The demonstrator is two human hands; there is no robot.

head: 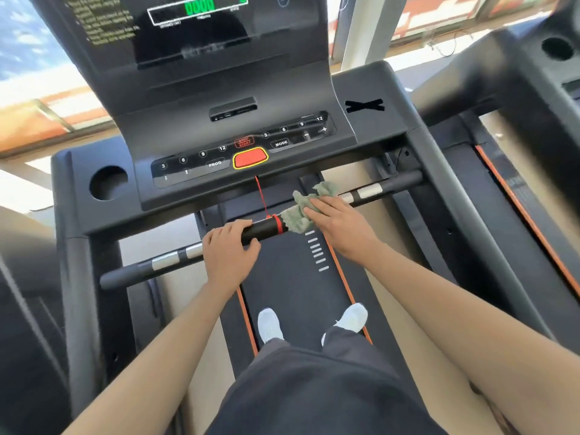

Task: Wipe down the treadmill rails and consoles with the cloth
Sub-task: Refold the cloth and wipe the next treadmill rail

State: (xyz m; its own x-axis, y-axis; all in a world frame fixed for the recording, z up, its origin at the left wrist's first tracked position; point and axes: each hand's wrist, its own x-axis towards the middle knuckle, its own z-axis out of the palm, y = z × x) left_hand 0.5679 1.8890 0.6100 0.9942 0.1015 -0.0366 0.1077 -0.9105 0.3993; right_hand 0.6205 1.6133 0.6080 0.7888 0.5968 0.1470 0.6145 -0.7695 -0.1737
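Shorts [314, 387] fill six o'clock. Left hand [230, 249] curls round the bar [263, 229]. At its two o'clock, right hand [342, 224], fingers flat, presses the cloth [301, 208] onto it. Bar seemingly mid-wipe; console [219, 164] at twelve and rails [452, 208] likely remain.

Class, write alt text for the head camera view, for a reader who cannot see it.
A person standing on a treadmill presses a green cloth onto the front handlebar with the right hand, while the left hand grips the bar beside it. The console with its red button lies just beyond.
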